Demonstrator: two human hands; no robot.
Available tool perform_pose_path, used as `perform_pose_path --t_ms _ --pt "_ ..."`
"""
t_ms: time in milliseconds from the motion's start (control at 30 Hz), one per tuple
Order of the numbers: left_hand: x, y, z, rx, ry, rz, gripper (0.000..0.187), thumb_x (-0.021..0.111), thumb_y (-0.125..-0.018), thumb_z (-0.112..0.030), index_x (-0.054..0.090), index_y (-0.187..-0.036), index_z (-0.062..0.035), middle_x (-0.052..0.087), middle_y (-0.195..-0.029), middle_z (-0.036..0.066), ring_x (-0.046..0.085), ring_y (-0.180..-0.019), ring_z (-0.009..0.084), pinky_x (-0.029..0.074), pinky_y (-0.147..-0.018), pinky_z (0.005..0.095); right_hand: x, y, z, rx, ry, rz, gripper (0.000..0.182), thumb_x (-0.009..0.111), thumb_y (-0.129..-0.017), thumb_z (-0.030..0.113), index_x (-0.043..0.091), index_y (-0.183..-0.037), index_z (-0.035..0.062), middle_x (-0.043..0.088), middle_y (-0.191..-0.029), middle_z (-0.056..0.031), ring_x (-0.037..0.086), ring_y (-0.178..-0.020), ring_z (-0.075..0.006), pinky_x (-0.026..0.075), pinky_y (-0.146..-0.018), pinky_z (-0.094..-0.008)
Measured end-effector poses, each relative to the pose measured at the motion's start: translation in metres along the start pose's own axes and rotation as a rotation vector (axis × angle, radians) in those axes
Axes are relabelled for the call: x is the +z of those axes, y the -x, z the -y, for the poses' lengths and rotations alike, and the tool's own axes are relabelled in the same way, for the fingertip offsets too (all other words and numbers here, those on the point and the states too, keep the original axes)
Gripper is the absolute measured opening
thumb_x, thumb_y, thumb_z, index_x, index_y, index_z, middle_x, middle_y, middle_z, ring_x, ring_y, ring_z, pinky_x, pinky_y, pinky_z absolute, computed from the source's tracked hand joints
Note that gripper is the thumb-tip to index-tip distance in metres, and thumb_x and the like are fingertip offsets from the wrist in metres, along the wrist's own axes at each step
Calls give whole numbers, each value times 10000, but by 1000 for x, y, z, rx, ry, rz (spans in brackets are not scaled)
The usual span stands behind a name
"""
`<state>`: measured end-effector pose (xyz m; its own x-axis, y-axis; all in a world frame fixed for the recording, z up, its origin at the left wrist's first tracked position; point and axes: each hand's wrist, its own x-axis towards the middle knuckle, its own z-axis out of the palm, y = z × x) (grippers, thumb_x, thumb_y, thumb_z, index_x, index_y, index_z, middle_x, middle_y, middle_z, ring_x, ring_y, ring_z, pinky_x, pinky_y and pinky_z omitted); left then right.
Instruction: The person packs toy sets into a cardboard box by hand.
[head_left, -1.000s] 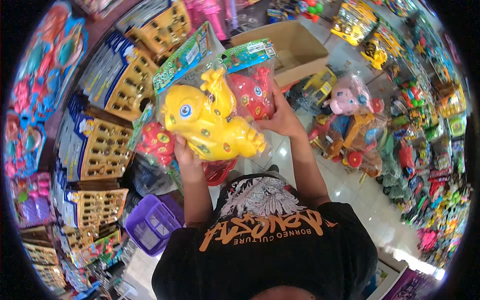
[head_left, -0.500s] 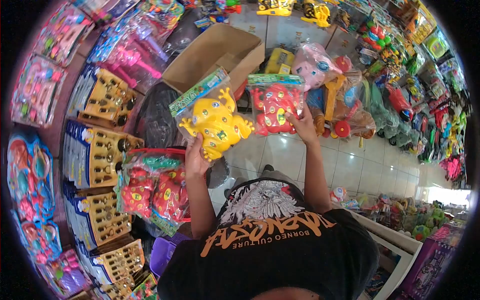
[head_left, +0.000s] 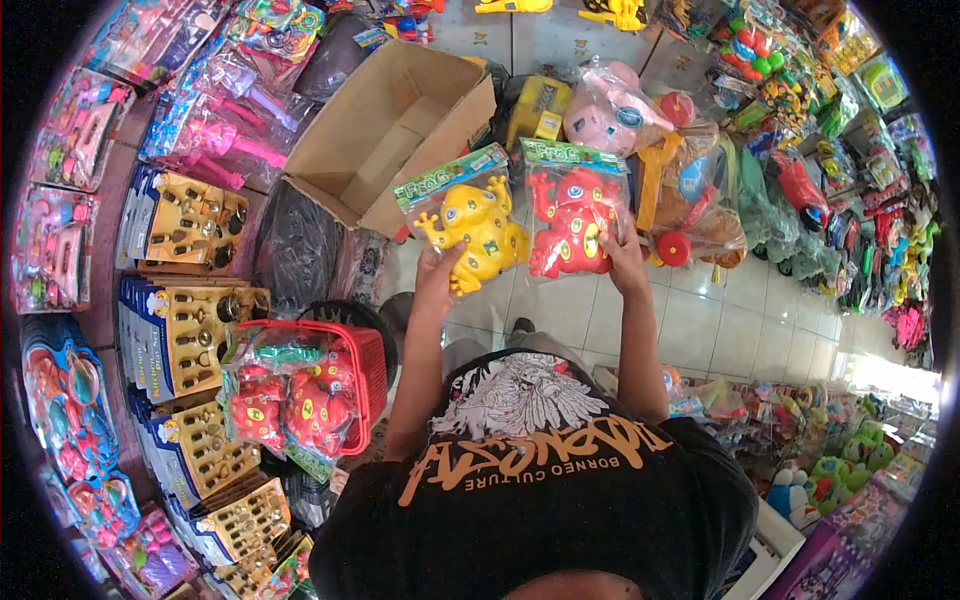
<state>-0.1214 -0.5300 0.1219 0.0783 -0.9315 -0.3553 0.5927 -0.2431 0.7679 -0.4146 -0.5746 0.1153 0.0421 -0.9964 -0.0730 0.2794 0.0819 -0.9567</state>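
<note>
A yellow toy frog [head_left: 478,232] in a clear bag with a green and blue header card is gripped at its lower left by my left hand [head_left: 437,275]. My right hand [head_left: 627,262] pinches the lower right edge of a similar bag with a red toy frog [head_left: 575,222], its thumb lying over the front. Both packs are held up side by side, nearly touching. Behind them stands an open cardboard box [head_left: 400,125]; its visible inside shows bare walls. Left of my left arm, a red plastic basket [head_left: 372,375] bears more bagged red frogs [head_left: 320,405] and a green one.
Carded toy kitchen sets [head_left: 200,335] are stacked along the left. Beyond my right hand sit a bagged pink toy [head_left: 612,110] and a bagged ride-on toy [head_left: 690,195]. Hanging toys [head_left: 890,200] line the right side. Tiled floor [head_left: 720,320] shows below.
The yellow frog pack has come closer to the red one and turned more upright. My view has shifted, so the box appears further left and more of the red basket shows.
</note>
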Motion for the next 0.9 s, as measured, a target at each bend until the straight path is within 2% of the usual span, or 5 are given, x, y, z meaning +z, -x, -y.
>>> perform_pose_path --t_ms 133,533,633,733,900 --pt "11 -10 3 20 110 72 432 573 -857 -45 414 -1257 -73 573 -1143 86 601 -991 188 527 -802 332 26 -21 -9 -43 -225 174 761 669 -793 206 235 -1394 35 403 -1320 -96 424 -1183 -193 363 -984 -337" --pt "16 -114 -34 81 -178 52 465 479 -937 -241 330 -1342 -66 480 -1253 50 471 -1135 142 416 -928 293 89 -108 -6 -45 39 236 696 688 -787 160 289 -1341 21 439 -1281 -105 443 -1168 -198 369 -988 -340" --pt "18 -152 -63 152 -74 156 580 551 -884 -389 379 -1316 -41 469 -1244 25 449 -1108 112 379 -930 290 108 -144 7 -87 16 216 758 653 -806 174 191 -1389 26 347 -1357 -107 361 -1239 -207 284 -1044 -343" --pt "24 -175 -89 308 -14 355 749 659 -804 -387 278 -1349 -45 408 -1288 47 422 -1140 143 355 -970 317 128 -180 25 -28 18 294 769 657 -806 192 185 -1389 23 346 -1357 -118 361 -1240 -209 292 -1039 -341" --pt "21 -207 -119 323 -123 253 871 764 -713 -250 193 -1345 -64 388 -1284 82 413 -1170 192 359 -981 346 170 -226 22 -19 135 266 708 681 -801 148 246 -1348 31 433 -1279 -107 462 -1138 -185 415 -941 -327"
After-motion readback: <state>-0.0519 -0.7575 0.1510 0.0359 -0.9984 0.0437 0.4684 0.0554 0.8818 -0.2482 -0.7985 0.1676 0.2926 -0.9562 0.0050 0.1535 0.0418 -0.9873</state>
